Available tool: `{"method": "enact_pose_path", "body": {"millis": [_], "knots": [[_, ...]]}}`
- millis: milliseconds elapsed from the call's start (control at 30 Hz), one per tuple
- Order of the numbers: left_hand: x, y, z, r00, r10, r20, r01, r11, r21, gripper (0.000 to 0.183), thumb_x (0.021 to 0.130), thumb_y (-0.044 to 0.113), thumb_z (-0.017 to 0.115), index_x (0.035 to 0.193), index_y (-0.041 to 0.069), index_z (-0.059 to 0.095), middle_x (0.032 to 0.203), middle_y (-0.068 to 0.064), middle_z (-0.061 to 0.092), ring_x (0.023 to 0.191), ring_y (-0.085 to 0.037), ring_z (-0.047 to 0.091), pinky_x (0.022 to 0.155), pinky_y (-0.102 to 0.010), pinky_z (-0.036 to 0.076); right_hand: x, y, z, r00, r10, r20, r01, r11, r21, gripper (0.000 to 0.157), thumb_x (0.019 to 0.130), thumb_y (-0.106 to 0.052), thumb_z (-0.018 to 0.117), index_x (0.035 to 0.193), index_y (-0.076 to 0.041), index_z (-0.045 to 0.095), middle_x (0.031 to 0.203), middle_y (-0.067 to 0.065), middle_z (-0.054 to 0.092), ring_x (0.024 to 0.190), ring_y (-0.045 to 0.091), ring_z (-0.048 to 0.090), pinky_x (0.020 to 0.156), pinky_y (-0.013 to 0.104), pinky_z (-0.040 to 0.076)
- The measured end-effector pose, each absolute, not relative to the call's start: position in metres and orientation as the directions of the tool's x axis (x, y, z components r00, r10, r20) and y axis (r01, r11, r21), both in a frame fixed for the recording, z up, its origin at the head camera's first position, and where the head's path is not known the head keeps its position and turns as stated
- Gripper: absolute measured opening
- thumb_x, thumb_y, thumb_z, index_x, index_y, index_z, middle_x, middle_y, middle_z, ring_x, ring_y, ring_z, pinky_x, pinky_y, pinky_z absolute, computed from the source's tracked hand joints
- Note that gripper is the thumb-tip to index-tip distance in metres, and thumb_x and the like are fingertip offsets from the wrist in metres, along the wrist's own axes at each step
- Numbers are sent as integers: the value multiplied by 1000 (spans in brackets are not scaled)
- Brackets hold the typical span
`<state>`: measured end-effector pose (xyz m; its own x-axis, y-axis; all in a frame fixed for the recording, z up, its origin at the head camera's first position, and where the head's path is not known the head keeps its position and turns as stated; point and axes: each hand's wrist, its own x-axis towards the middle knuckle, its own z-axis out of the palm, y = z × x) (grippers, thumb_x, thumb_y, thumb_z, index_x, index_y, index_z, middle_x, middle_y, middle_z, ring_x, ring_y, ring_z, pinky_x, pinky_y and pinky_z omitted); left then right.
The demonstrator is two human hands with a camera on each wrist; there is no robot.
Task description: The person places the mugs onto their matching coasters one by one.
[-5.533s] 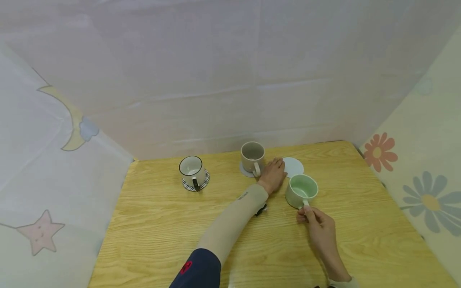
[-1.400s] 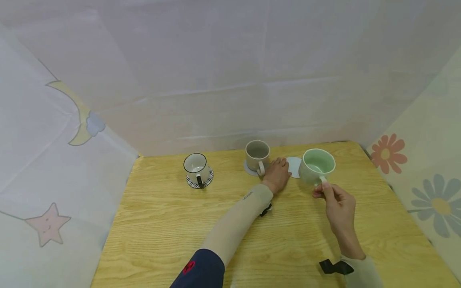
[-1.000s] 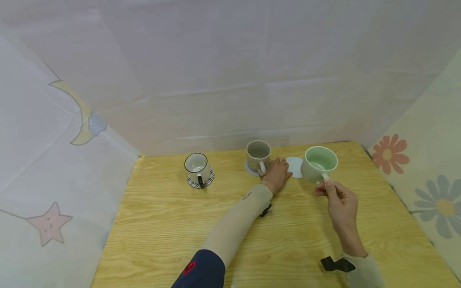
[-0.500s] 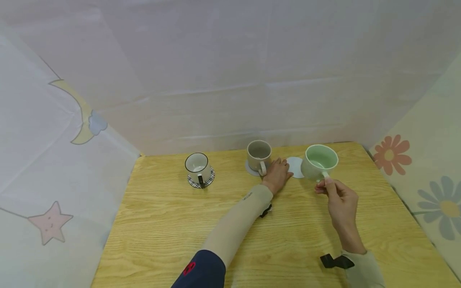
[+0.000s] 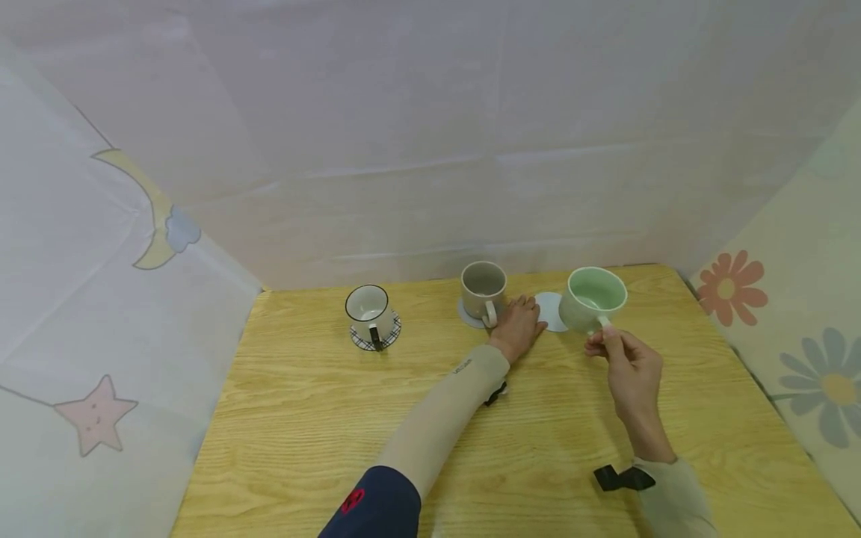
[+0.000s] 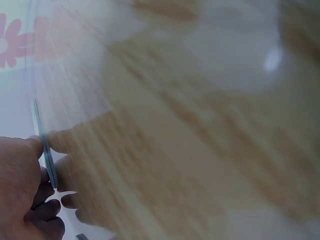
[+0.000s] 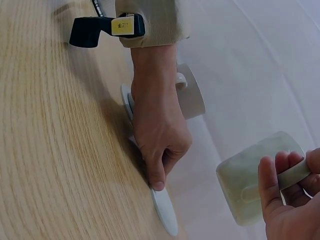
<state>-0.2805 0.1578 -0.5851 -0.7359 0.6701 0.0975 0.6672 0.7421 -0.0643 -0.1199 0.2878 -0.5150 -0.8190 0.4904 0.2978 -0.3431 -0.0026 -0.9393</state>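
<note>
My right hand pinches the handle of a pale green mug. The mug hangs clear of the tabletop, just right of a round white coaster and overlapping its edge in the head view; the right wrist view shows this green mug well apart from the wood. With relaxed fingers, my left hand lies at the coaster's left edge, its thumb touching the rim in the right wrist view. Directly left of that hand, a grey-beige mug stands on a light coaster, partly hidden by the hand.
Further left, a white mug with a black rim and black handle stands on a plaid coaster. The wooden table ends at a pale cloth backdrop, with printed cloth on both sides. A black wrist strap sits at my right sleeve.
Since the earliest frame my right hand has raised the green mug off the table and carried it back and right; in the last half second it drifts slightly left. My left hand stays put.
</note>
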Motion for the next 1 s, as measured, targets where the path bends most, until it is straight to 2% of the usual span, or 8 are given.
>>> {"method": "enact_pose_path", "body": {"millis": [167, 400, 633, 867, 1000], "knots": [[-281, 158, -585, -737, 666, 111, 664, 745, -59, 43, 112, 49, 49, 133, 18, 70, 133, 5, 66, 128, -11, 60, 116, -25, 47, -122, 288, -519, -822, 477, 311, -339, 28, -940, 41, 109, -10, 61, 93, 28, 62, 83, 9, 75, 70, 13, 75, 72, 21, 65], [-279, 157, -579, -745, 665, 51, 660, 746, -88, 46, 114, 49, 42, 139, 19, 66, 141, 5, 62, 134, -11, 56, 119, -27, 45, -128, 288, -523, -824, 464, 325, -354, 27, -935, 41, 109, -10, 60, 94, 28, 62, 83, 8, 75, 71, 13, 75, 73, 22, 65], [-281, 158, -580, -748, 662, 41, 659, 749, -74, 45, 115, 49, 41, 139, 19, 65, 141, 5, 61, 134, -11, 55, 121, -28, 44, -132, 287, -523, -816, 482, 319, -360, 8, -933, 42, 109, -10, 61, 93, 29, 62, 82, 7, 75, 69, 12, 75, 70, 21, 65], [-279, 158, -581, -752, 654, 78, 644, 755, -124, 45, 113, 52, 44, 134, 20, 68, 135, 7, 64, 130, -8, 58, 118, -24, 46, -136, 286, -523, -814, 487, 316, -363, -2, -932, 41, 109, -9, 61, 93, 29, 62, 81, 9, 75, 68, 13, 74, 69, 21, 64], [-277, 158, -581, -750, 655, 96, 646, 755, -111, 44, 113, 51, 46, 131, 20, 70, 131, 7, 66, 126, -8, 60, 115, -23, 47, -139, 285, -523, -811, 491, 318, -362, 4, -932, 41, 109, -9, 61, 93, 28, 62, 81, 9, 75, 68, 13, 74, 70, 22, 65]]}}
